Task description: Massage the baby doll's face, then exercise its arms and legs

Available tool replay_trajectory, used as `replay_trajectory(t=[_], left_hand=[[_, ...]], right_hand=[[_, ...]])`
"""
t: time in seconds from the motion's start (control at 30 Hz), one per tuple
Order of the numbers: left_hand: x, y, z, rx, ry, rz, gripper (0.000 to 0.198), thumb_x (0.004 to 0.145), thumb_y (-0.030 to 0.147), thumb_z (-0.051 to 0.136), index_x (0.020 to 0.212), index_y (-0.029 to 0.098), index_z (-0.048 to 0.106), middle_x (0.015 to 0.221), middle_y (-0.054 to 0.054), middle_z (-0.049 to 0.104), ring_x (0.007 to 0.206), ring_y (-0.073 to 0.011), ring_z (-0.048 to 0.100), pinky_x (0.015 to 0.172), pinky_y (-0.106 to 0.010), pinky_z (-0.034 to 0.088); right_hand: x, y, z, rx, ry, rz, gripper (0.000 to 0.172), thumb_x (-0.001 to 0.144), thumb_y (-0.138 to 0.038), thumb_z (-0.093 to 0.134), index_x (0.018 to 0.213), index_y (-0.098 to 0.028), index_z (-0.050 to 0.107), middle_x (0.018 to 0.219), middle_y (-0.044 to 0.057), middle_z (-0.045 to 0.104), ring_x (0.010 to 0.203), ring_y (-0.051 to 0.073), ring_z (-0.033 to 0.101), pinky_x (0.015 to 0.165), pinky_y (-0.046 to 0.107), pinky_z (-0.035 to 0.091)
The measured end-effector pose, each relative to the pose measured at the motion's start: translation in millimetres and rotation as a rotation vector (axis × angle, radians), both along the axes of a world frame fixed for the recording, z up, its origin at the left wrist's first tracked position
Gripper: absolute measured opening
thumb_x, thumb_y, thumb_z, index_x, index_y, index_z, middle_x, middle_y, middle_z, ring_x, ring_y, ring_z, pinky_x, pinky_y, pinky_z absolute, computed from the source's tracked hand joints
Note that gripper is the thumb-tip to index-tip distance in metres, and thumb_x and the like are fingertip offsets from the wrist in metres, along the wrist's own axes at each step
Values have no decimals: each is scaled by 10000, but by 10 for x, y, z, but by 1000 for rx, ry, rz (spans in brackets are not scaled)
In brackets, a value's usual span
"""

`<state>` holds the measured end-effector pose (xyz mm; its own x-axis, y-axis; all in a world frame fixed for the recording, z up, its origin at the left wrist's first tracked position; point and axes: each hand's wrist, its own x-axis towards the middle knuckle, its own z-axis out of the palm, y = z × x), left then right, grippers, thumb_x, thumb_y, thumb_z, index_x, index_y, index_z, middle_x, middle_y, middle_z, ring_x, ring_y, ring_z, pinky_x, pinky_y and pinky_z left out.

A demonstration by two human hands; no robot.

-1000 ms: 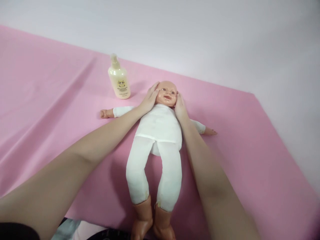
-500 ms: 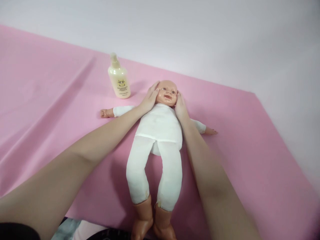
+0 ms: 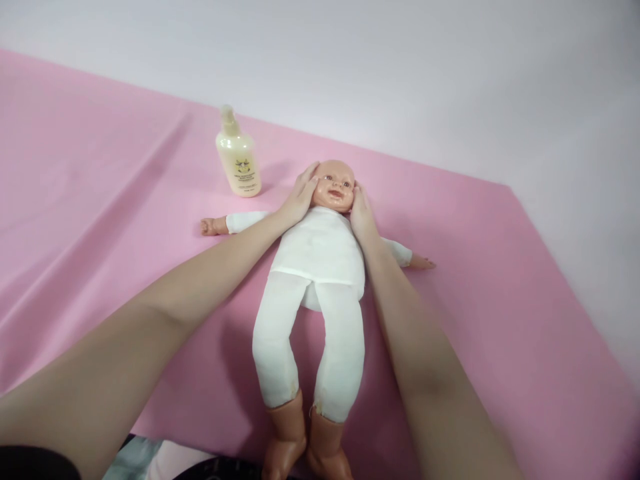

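A baby doll (image 3: 320, 250) in white cloth lies on its back, head at the far end and feet toward me. My left hand (image 3: 300, 197) lies along one side of its head, fingers stretched out and resting flat near the cheek and temple. On the opposite side, my right hand (image 3: 363, 212) rests against the cheek, its fingers straight and pointing up. Between both hands the doll's face stays uncovered. The doll's arms spread outward, partly hidden behind my wrists and forearms.
A pale yellow pump bottle (image 3: 240, 163) stands upright to the left of the doll's head. Beneath everything is a pink cloth (image 3: 480, 280), with long folds at the left. Its back edge meets a pale wall (image 3: 400, 73).
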<state>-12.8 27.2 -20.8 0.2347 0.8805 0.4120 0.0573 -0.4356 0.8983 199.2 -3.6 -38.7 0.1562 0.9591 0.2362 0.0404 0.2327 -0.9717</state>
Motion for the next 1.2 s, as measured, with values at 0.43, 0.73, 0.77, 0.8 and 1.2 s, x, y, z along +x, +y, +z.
replay_trajectory(t=[0.43, 0.73, 0.77, 0.8, 1.2], left_hand=[[-52, 306, -311, 10, 17, 8, 886, 1200, 910, 449, 1869, 334, 520, 2036, -112, 492, 1969, -357, 358, 1629, -549, 243], [-56, 400, -368, 30, 16, 13, 900, 1179, 920, 491, 1857, 330, 537, 2037, -109, 493, 1961, -370, 377, 1627, -553, 257], [-54, 395, -366, 34, 16, 14, 905, 1178, 926, 485, 1858, 331, 536, 2038, -108, 492, 1964, -371, 370, 1628, -552, 252], [-52, 389, -362, 39, 17, 14, 905, 1177, 931, 479, 1856, 335, 538, 2038, -105, 492, 1968, -372, 361, 1630, -551, 245], [-69, 401, -373, 40, 37, 13, 903, 1183, 936, 460, 1859, 341, 536, 2027, -105, 504, 1967, -370, 363, 1628, -560, 255]], right_hand=[[69, 151, -163, 52, 43, 38, 709, 1091, -973, 576, 1582, -493, 753, 1721, -48, 770, 1808, 249, 559, 1587, 574, 439], [120, 174, -209, 28, -13, -12, 689, 1113, -911, 606, 1598, -445, 752, 1747, -4, 759, 1779, 308, 615, 1593, 638, 412], [118, 164, -200, 33, -15, -10, 689, 1116, -914, 604, 1595, -442, 755, 1742, -3, 761, 1777, 312, 617, 1593, 644, 412], [116, 153, -190, 40, -17, -9, 697, 1118, -916, 602, 1593, -431, 758, 1740, 5, 763, 1775, 319, 620, 1594, 646, 411], [101, 97, -118, 58, -37, 8, 733, 1120, -920, 613, 1581, -371, 766, 1730, 47, 773, 1775, 336, 617, 1603, 642, 398]])
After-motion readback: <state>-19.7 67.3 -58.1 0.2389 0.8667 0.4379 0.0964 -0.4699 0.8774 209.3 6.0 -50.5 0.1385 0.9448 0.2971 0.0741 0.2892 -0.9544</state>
